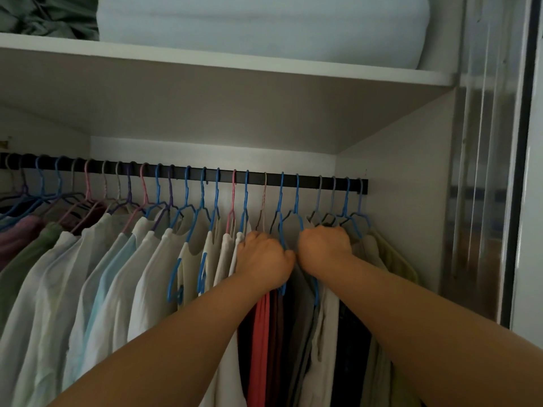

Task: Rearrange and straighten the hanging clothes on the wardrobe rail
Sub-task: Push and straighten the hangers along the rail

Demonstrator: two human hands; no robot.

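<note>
A black wardrobe rail (223, 176) runs across the wardrobe and carries several hangers, mostly blue, some pink and purple. White and pale shirts (117, 274) hang along the left and middle. Darker garments, one coral red (260, 342), hang below my hands. My left hand (263, 258) is closed on the shoulders of hung clothes near a blue hanger (282, 227). Just to its right, my right hand (324, 245) is closed on the tops of the garments at the rail's right end. Both fists nearly touch. Fingertips are hidden in the fabric.
A white shelf (264, 69) sits above the rail, holding a large pale folded quilt (264, 24) and a green bundle (50, 16). The wardrobe's side wall (405, 201) stands just right of the last hangers. A sliding door frame (517, 171) rises at far right.
</note>
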